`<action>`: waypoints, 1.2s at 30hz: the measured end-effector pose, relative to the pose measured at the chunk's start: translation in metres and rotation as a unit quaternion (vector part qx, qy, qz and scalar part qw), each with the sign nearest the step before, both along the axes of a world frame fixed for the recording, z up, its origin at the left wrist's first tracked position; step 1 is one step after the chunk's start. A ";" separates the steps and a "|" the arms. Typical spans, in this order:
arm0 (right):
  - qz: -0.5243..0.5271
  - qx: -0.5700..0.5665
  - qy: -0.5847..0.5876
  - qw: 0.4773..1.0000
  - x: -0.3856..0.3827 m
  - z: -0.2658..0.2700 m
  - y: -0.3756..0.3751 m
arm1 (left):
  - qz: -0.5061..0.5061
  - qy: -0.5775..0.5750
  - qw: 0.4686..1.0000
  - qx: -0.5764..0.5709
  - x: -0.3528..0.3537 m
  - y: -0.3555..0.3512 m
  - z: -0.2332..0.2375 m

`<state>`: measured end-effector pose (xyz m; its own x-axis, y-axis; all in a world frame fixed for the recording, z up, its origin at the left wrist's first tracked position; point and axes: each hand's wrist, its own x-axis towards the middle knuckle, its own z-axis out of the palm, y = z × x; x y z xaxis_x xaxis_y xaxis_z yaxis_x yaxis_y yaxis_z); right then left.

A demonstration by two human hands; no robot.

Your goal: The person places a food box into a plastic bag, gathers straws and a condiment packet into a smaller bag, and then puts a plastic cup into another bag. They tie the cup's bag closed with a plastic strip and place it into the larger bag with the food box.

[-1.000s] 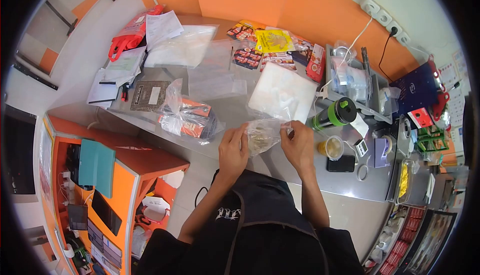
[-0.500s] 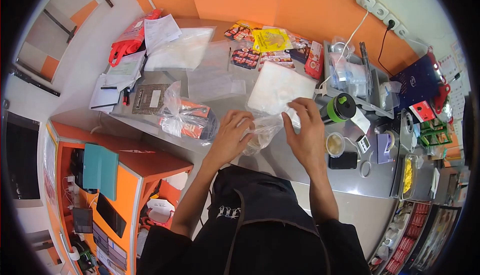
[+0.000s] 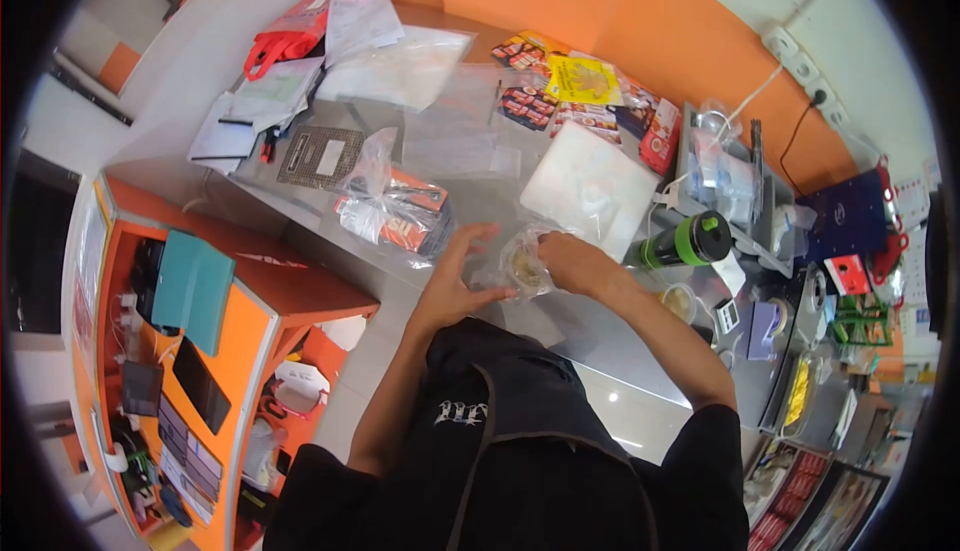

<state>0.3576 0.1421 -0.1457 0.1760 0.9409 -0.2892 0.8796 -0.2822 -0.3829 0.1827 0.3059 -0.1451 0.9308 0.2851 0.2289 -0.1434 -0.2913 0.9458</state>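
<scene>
A clear plastic bag (image 3: pixel 523 268) with a small round tub inside sits at the front edge of the metal table. Over its right side, my right hand (image 3: pixel 575 263) has its fingers curled and closed on the plastic. My left hand (image 3: pixel 458 276) is on the bag's left, thumb and fingers spread apart, the thumb close to the bag. Behind the bag lies a stack of white sheets (image 3: pixel 588 186). To the left, a knotted clear bag holds an orange and dark package (image 3: pixel 403 213).
A black and green tumbler (image 3: pixel 690 241) and a lidded tub (image 3: pixel 679 303) stand at the right, near a grey tray (image 3: pixel 768 213) of plastic items. Flyers (image 3: pixel 585 81) lie at the back. Papers (image 3: pixel 275 91) and a red bag (image 3: pixel 300 36) are at the back left.
The view has tilted and shifted. My right hand has moved in from the right and closed on the bag. My left hand has opened wider, and the bag's top is now lower around the tub.
</scene>
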 end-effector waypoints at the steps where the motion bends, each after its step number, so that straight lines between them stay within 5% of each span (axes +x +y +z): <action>1: -0.017 -0.013 -0.022 1.000 -0.006 0.000 -0.002 | -0.004 0.050 0.998 0.042 -0.010 0.002 -0.030; 7: -0.052 -0.067 -0.085 0.993 -0.022 0.008 -0.005 | -0.027 0.134 0.971 0.195 -0.014 -0.023 -0.129; 12: -0.079 -0.102 -0.096 0.987 -0.014 -0.013 -0.006 | -0.011 0.109 0.975 0.192 -0.005 -0.021 -0.144; 17: -0.113 0.013 0.013 0.993 -0.012 0.013 -0.020 | 0.013 0.102 0.983 0.155 0.007 -0.026 -0.149; 20: -0.112 -0.006 0.003 0.994 -0.016 -0.001 -0.023 | -0.042 0.128 0.971 0.197 0.016 -0.023 -0.156; 26: -0.128 -0.050 -0.067 0.988 -0.038 -0.004 -0.018 | 0.006 0.138 0.964 0.229 -0.003 -0.024 -0.098; 31: -0.109 0.003 -0.090 0.990 -0.038 0.027 -0.029 | -0.044 0.115 0.992 -0.038 -0.001 -0.041 0.000; 33: -0.091 0.057 -0.109 0.988 -0.043 0.068 -0.026 | -0.049 0.097 0.989 -0.104 0.008 -0.052 0.008; 36: -0.096 -0.018 -0.107 0.989 -0.050 0.116 -0.020 | -0.029 0.051 0.978 -0.199 0.018 -0.061 0.011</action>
<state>0.3074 0.1219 -0.0301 0.4114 0.8739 -0.2590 0.8683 -0.4622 -0.1803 0.2003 0.2448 -0.1342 0.9603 0.2784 0.0162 -0.0483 0.1089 0.9929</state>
